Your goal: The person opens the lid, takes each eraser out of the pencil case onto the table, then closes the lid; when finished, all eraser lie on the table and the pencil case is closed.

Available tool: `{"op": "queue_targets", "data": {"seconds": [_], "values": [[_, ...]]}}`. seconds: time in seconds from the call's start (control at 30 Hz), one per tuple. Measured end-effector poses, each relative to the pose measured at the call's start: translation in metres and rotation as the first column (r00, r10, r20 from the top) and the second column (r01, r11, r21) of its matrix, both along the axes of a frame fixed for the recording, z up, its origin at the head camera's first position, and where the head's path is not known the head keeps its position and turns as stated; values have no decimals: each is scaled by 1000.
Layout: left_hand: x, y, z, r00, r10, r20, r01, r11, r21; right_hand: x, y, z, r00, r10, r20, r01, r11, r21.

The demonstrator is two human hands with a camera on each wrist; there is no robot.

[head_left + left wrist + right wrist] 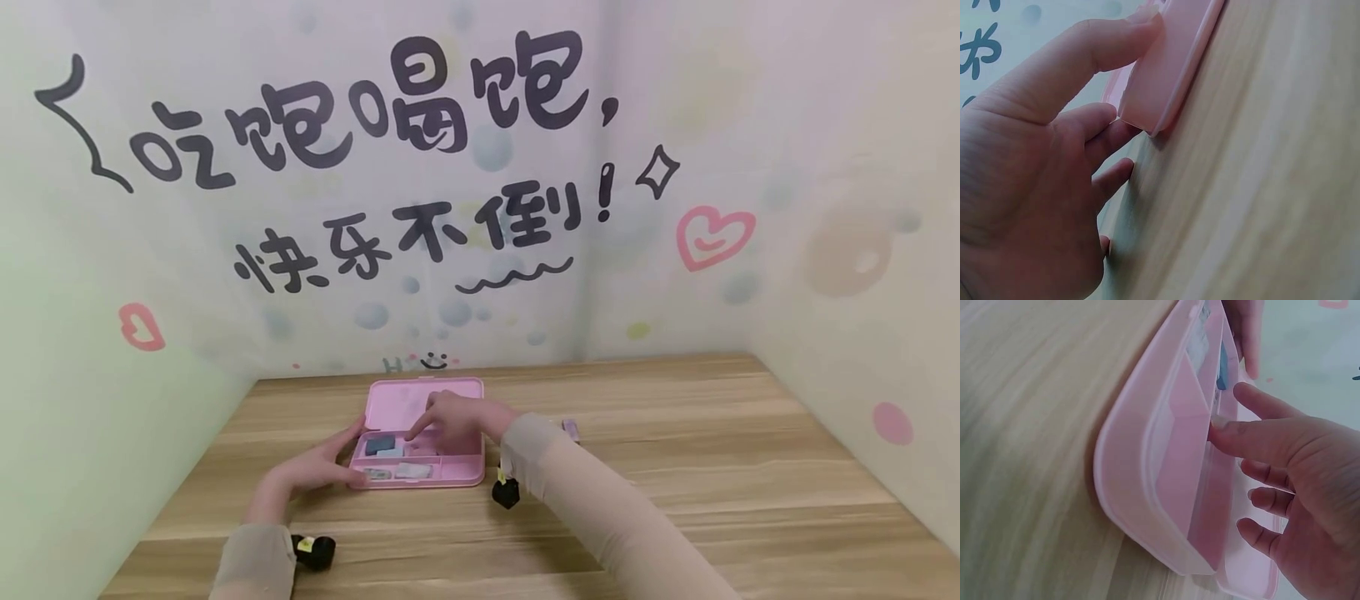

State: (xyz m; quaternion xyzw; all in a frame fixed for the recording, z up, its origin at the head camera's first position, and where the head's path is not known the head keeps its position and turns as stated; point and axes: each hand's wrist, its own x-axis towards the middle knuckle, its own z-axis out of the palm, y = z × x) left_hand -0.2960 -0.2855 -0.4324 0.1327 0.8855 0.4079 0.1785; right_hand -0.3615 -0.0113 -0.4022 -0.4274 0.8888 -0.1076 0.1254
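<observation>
An open pink plastic case [462, 472] with a divided tray lies on the table, its lid [390, 402] folded back. My left hand [318, 467] grips its left end, thumb at the front corner and index finger along the side. Over the rear compartment is my right hand [453, 419], index finger pointing down into it. In the right wrist view that thumb reaches past the divider, apart from the index finger, with no object showing between them. A dark blue-grey block [380, 443] and a light blue block [390, 454] lie at the rear left.
The front compartment holds a pale greenish piece [378, 474] and a whitish piece [413, 471]. A small lilac item [571, 430] lies on the wooden table [675, 467], right of the case. Black wrist devices [315, 552] sit at both wrists. A printed cloth wall [525, 325] stands behind.
</observation>
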Motion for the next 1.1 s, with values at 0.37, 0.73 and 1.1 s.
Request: {"op": "queue_targets", "data": {"seconds": [0.37,0.73,1.1], "values": [[1,3,3,1000,-14,-24,14,1000,-20,1,1,-1,1000,-20,20,19,999,31],[1,5,3,1000,-2,-15,2,1000,-25,4,1,-1,1000,5,-12,-5,1000,27],[-1,1,0,1000,-8,6,8,1000,17,0,5,9,997,38,-65,-36,998,43]]}}
